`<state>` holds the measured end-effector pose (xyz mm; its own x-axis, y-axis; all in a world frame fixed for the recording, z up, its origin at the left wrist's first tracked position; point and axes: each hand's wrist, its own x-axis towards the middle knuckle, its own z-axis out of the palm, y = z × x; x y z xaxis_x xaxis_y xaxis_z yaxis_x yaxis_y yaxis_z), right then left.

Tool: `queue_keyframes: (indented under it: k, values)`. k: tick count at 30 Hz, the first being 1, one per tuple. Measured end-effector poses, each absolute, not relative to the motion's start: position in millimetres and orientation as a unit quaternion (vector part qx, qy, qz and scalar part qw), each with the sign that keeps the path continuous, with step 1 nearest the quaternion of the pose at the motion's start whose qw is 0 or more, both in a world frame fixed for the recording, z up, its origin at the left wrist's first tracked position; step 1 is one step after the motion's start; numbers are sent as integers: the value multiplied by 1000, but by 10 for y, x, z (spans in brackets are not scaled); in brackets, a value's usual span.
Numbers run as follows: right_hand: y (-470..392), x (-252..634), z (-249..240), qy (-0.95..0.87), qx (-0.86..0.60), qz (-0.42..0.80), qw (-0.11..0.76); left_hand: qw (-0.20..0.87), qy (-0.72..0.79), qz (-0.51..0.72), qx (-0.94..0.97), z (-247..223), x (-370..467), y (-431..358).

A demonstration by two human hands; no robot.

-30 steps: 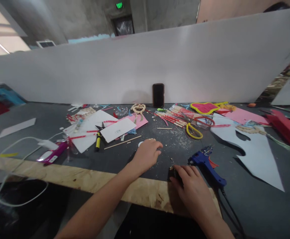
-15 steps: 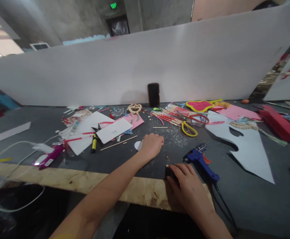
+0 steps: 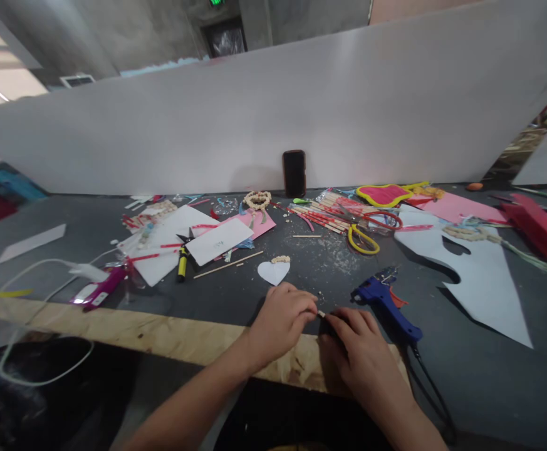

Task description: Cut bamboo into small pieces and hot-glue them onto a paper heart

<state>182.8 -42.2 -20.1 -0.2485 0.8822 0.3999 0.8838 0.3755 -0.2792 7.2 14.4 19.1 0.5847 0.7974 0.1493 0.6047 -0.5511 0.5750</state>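
Observation:
Near the table's front edge, my left hand [image 3: 285,319] is closed, fingertips pinched beside my right hand [image 3: 362,341]. Between the two hands shows the tip of a small pale piece [image 3: 321,314], which my right thumb and fingers grip. Whatever my left fingertips hold is hidden. Just beyond my left hand lies a white paper heart [image 3: 270,272], with a short row of small beige bits [image 3: 281,259] along its upper right lobe. To the right of my right hand, a blue glue gun [image 3: 386,304] lies on its side, its cord running toward the front edge.
Scissors [image 3: 363,240] and red-patterned sticks [image 3: 322,216] lie beyond the hands. Yellow-handled pliers [image 3: 182,263], a thin stick [image 3: 229,265] and a white card [image 3: 219,241] are at left. Cut white paper [image 3: 487,294] spreads at right. A phone [image 3: 294,173] leans on the white partition [image 3: 183,131].
My left hand has moved back from over the paper heart to meet my right fingertips, uncovering the heart and its beige bits. My right hand stays in nearly the same place.

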Motion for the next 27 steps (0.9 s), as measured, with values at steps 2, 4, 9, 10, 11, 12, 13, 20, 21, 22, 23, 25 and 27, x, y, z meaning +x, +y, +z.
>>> queue_keyframes:
  k: [2, 4, 9, 10, 11, 12, 13, 20, 21, 22, 23, 25, 27]
  values:
    - [-458, 1822, -193, -795, -554, -1, 248, 252, 387, 202, 864, 179, 73, 88]
    - [-489, 1817, -188, -797, -551, -2, 247, 257, 366, 196, 873, 168, 83, 40]
    - [-531, 1815, -189, -805, -541, -8, 244, 224, 333, 192, 895, 134, 78, -83]
    - [-534, 1818, -188, -805, -541, -7, 242, 213, 329, 192, 900, 121, 70, -105]
    - [-534, 1823, -186, -805, -541, -6, 243, 202, 327, 191, 903, 105, 62, -124]
    - [-535, 1832, -183, -804, -541, -2, 247, 191, 326, 187, 907, 85, 54, -140]
    - [-536, 1845, -178, -801, -541, 1, 254, 180, 327, 185, 909, 63, 47, -152]
    - [-597, 2038, -98, -740, -590, 11, 322, 120, 336, 213, 909, -68, 42, -200]
    - [-611, 2067, -79, -727, -603, 9, 328, 118, 337, 215, 909, -74, 41, -204]
    - [-623, 2095, -60, -714, -615, 7, 334, 116, 339, 217, 908, -78, 38, -206]
    - [-633, 2121, -41, -701, -626, 5, 341, 115, 341, 220, 907, -80, 33, -205]
    - [-640, 2175, -15, -688, -636, -14, 349, 119, 347, 226, 902, -78, 15, -195]
    - [-625, 2238, -12, -692, -632, -63, 344, 132, 358, 238, 893, -70, -9, -174]
